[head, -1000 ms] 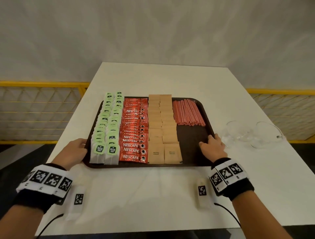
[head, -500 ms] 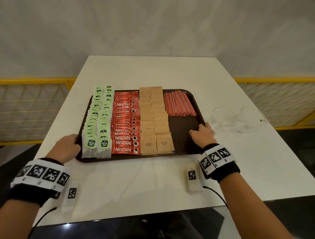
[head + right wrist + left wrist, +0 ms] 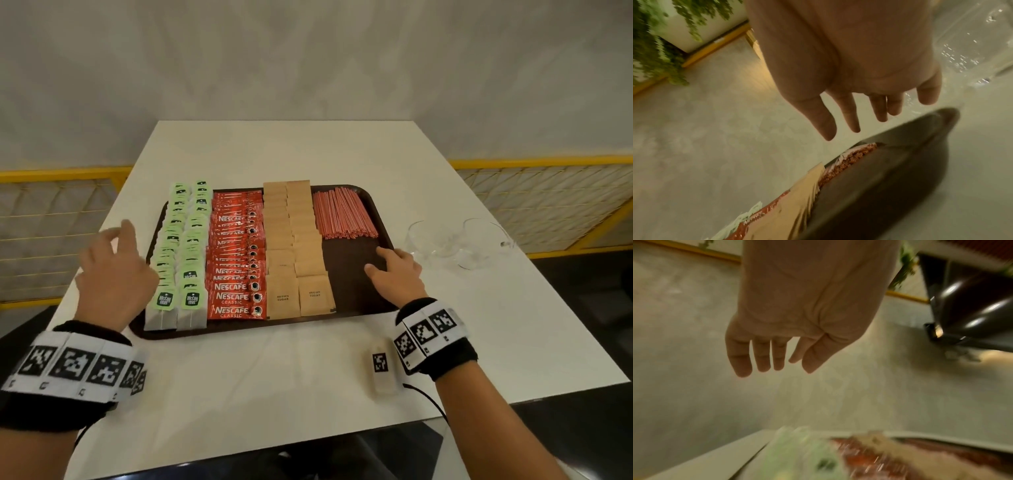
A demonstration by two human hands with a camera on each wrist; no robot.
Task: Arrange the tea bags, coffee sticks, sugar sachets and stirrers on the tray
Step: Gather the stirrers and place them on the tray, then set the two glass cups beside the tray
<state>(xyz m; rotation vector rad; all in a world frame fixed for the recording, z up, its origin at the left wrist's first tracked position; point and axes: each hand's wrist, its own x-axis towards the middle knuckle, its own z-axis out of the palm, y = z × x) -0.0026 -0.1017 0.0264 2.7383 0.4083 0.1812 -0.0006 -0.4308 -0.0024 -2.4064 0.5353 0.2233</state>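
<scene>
Hands have let go of the tray (image 3: 356,274): left hand (image 3: 113,274) lifted, fingers loose; right hand (image 3: 397,277) spread above it.

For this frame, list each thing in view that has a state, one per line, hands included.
Tea bags: two overlapping rows, tray's left side.
Coffee sticks: stacked in a column beside them.
Brown sugar sachets: two overlapping rows.
Stirrers: bundled at far right corner.
Tray: flat on the table.
Glass bowls: empty, off the tray.
Left hand: open, lifted, holding nothing.
Right hand: open, over the tray's right edge.
</scene>
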